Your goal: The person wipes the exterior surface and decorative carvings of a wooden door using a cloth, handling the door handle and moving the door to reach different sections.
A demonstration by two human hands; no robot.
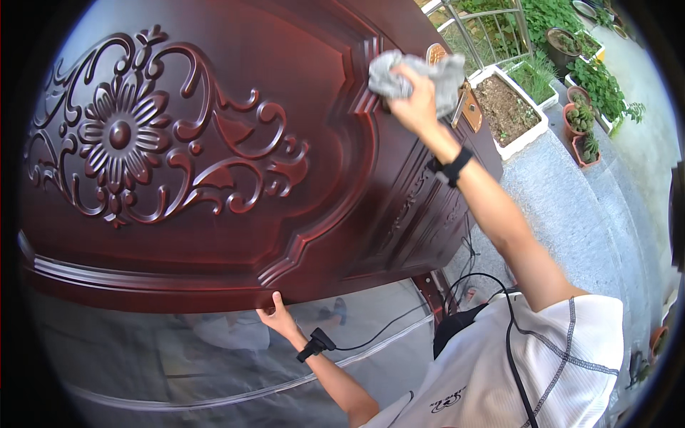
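From where I stand, a big dark red wooden door fills the left and middle of the scene, with a carved flower and curling scrolls raised on its face and a stepped moulding running around them. The person's right hand is up near the door's far edge, its grip clamped on a bunched grey cloth, which lies against the door beside the moulding and partly hides a golden-brown fitting there. The fingers press into the rag, and its loose end spreads out to the right of them. Lower down, the left hand meets the door's near edge, thumb upright against the front; the other fingers are mostly hidden, so I cannot tell whether this grip is closed on the edge or simply resting there. Each wrist wears a black band, and a thin cord trails from the left one. The person has on a white shirt with dark stitching, and a black cable runs down over it. Below the door spreads a glossy grey surface holding blurry reflections. Off to the right, a white planter full of soil stands on grey paving, near small potted plants and a metal railing.
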